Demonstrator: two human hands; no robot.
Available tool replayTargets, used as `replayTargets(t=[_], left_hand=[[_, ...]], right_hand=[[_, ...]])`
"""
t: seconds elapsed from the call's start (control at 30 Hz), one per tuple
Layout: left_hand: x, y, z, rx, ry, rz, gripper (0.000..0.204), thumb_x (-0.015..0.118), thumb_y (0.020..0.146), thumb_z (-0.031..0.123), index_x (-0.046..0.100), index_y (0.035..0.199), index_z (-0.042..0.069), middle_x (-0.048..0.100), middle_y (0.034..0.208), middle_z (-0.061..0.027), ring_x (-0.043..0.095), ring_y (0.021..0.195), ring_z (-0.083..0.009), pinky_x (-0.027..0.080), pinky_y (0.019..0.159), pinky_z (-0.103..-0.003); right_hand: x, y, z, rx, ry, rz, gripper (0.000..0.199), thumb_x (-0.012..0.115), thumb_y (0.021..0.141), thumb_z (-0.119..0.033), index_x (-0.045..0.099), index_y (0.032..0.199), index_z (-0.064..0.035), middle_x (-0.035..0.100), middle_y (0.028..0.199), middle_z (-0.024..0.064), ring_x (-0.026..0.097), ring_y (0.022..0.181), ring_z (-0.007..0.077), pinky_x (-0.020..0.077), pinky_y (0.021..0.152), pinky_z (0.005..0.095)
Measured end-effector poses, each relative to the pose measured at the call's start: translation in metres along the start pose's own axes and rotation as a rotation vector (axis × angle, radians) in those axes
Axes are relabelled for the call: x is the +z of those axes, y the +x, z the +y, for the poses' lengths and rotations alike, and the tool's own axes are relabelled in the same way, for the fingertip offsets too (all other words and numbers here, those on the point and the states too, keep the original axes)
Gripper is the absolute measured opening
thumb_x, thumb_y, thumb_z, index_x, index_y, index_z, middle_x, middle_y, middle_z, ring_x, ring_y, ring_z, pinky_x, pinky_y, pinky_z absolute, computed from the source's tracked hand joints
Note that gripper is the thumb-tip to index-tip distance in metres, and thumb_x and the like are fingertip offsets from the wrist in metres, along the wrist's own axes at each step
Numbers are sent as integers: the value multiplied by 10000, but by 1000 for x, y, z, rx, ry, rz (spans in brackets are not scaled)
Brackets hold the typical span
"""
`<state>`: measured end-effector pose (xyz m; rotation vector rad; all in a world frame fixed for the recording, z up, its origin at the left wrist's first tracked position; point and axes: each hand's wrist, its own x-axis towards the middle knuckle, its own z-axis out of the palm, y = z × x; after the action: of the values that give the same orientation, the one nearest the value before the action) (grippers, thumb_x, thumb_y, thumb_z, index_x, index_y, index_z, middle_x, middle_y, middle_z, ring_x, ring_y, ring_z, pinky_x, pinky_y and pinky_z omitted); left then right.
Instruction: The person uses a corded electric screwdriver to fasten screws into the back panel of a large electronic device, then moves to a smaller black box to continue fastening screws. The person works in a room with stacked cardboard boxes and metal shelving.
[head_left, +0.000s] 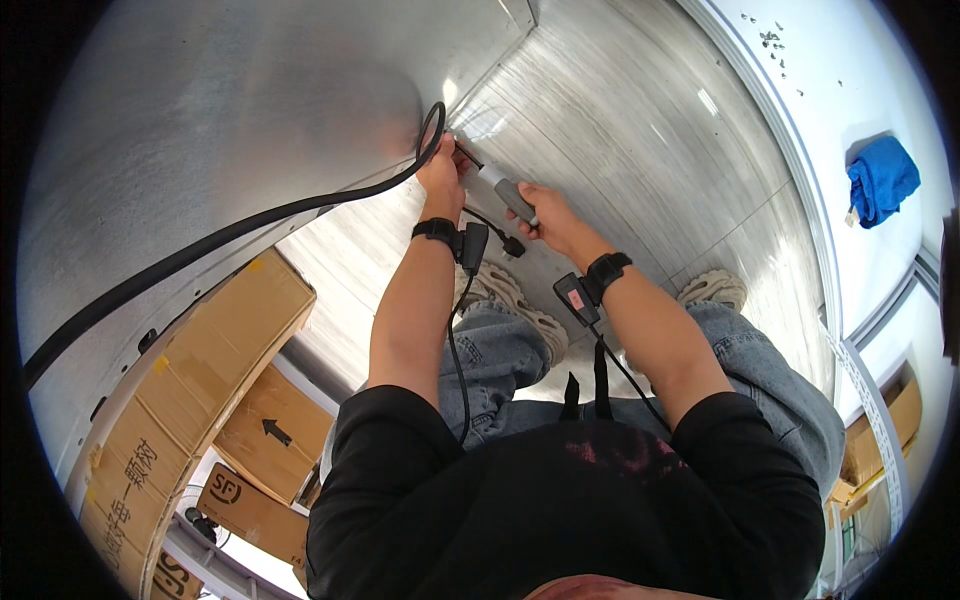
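My right hand (545, 215) is closed round the grey handle of a screwdriver (507, 192) with a pale collar and a thin dark shaft. The shaft points up and left, toward the lower edge of a large metal panel (270, 110). At that edge my left hand (442, 172) has its fingers bent in near the shaft's tip; what they pinch is hidden. A thick black cable (260, 215) loops past my left fingers and runs along the panel to the lower left. Below my hands, a black plug (512, 246) on a thin cord lies on the floor.
Cardboard boxes (200, 390) stand at the lower left beside the panel. On the right, a white surface (800, 130) holds a blue cloth (883, 180) and several small metal pieces (770, 40). My shoes (535, 315) are on the wood-look floor (620, 120). Thin cords hang from both wrist straps.
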<state>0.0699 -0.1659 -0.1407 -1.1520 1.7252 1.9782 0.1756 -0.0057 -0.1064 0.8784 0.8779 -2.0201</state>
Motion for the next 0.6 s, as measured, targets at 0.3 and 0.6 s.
replayTargets(t=[0.3,0.6], left_hand=[[6,5,1,0,11,19,178,637,850,88,543,1001,76,635,848,-71,618,667,-182,465,563,-284],[11,3,6,-57,-44,79,181,569,881,41,522,1054,67,638,874,-89,635,716,-202,474,578,-304]], right_hand=[[4,29,29,-708,-890,501,437,677,800,-173,457,1153,-38,565,983,128,599,742,195,492,556,322],[0,5,-13,-59,-322,117,500,677,791,-171,441,1207,-24,568,997,140,602,853,218,520,608,353]])
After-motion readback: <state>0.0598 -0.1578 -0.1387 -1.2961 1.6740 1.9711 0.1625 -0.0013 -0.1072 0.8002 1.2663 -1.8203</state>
